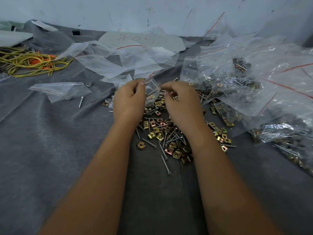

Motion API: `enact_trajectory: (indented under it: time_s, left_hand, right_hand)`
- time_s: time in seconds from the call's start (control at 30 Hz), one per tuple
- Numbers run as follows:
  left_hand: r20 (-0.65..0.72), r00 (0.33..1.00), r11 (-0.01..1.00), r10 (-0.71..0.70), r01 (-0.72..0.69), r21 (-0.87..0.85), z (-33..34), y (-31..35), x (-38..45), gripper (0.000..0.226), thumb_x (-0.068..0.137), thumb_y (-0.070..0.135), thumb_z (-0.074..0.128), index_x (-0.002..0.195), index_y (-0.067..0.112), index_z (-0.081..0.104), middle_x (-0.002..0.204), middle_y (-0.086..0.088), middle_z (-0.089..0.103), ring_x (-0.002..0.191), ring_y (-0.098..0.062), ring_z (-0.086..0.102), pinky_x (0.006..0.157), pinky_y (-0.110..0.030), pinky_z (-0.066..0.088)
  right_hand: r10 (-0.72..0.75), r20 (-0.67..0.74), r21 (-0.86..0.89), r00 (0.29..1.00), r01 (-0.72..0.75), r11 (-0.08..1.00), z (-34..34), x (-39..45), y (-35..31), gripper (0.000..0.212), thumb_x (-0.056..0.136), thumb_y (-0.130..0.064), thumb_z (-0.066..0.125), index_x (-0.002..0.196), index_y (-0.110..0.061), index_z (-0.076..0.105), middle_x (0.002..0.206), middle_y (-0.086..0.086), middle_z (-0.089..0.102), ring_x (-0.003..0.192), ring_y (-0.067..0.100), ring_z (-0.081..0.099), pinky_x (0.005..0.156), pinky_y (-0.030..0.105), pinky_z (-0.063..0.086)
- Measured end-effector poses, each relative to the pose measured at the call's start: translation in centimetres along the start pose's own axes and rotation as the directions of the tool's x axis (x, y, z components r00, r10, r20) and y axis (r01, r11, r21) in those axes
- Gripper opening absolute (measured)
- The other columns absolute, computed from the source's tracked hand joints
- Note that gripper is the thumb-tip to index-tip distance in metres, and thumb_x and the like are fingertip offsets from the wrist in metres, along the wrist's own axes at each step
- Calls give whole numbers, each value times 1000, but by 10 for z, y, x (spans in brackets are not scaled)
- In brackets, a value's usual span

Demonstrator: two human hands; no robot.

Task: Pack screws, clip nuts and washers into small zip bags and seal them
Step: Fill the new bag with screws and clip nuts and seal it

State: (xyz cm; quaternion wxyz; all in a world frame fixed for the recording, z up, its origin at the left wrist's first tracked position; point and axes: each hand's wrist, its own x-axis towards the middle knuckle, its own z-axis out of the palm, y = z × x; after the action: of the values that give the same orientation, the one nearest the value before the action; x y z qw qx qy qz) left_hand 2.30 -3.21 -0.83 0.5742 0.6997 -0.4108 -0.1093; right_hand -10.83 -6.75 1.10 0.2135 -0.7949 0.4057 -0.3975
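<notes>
My left hand (129, 100) pinches the top of a small clear zip bag (152, 89) with a red seal line; a screw and a clip nut show inside it. Right beside the bag's mouth, my right hand (182, 102) has its fingers curled around small metal parts; which parts I cannot tell. Under both hands spreads a heap of brass-coloured clip nuts (158, 131) mixed with silver screws (165, 161). A grey washer (89, 84) lies further left on the cloth.
Grey cloth (50, 150) covers the surface. Empty zip bags (118, 60) lie behind the hands, one more bag (59, 90) at left with a loose screw (81, 102). Filled bags (254, 82) pile at right. Yellow and orange cords (30, 62) lie far left.
</notes>
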Motion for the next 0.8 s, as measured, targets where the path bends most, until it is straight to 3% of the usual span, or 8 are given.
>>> enact_trajectory:
  time_s: [0.1,0.17,0.3,0.4,0.47,0.53,0.63,0.8]
  left_hand:
    - [8,1000,1000,-10,10,-14,-1,1,-1,29,88,36,41,81,27,67,74,-11,66,61,-22,54,56,-37,42]
    - [4,1000,999,-26,26,-27,-3,1,-1,32,88,36,41,85,21,69,77,-13,67,66,-27,57,60,-41,46]
    - [1,999,998,-49,49,-43,-3,1,-4,31,87,37,41,83,19,67,76,-15,66,59,-15,49,57,-35,39]
    - [9,998,997,-55,55,-59,-4,2,-7,35,86,38,41,86,15,68,77,-18,65,58,-16,47,57,-35,37]
    - [13,999,997,-48,49,-62,-4,4,-8,30,86,37,41,83,22,67,77,-18,66,58,-16,47,56,-35,37]
    - [10,999,997,-46,47,-57,-5,5,-8,28,86,37,42,81,23,65,78,-18,66,60,-18,49,57,-42,42]
    - [6,999,998,-46,46,-53,-6,5,-9,37,86,36,41,86,10,67,78,-20,65,61,-18,49,57,-44,44]
    - [13,998,996,-53,54,-76,-6,5,-11,29,86,34,41,83,20,66,60,-6,53,54,-14,40,55,-33,32]
  right_hand:
    - [99,102,55,990,-105,993,-11,-4,-1,23,96,-18,53,111,-23,70,108,-7,63,95,5,56,80,25,47]
    - [154,146,57,977,-164,985,-24,-9,1,21,96,-23,53,109,-27,69,108,-10,63,94,2,55,77,21,44]
    - [239,182,-64,954,-231,971,-58,-31,15,22,96,-28,55,114,-28,67,104,-18,55,100,3,51,82,24,39]
    - [337,149,-173,930,-311,935,-81,-52,24,26,95,-26,56,119,-26,65,116,-6,56,103,11,54,86,29,41]
    - [381,116,-296,917,-334,895,-92,-63,26,33,90,-24,58,123,-22,64,123,3,57,101,15,55,84,30,41]
    - [471,159,-397,868,-381,835,-96,-69,22,42,84,-26,62,125,-14,61,124,9,57,96,19,53,80,32,42]
    - [540,242,-524,806,-360,772,-92,-69,12,47,80,-31,69,120,-10,59,123,14,53,97,26,56,74,30,41]
    - [506,261,-577,822,-288,765,-78,-48,-3,33,83,-13,68,115,-8,66,114,11,64,95,25,62,76,31,48]
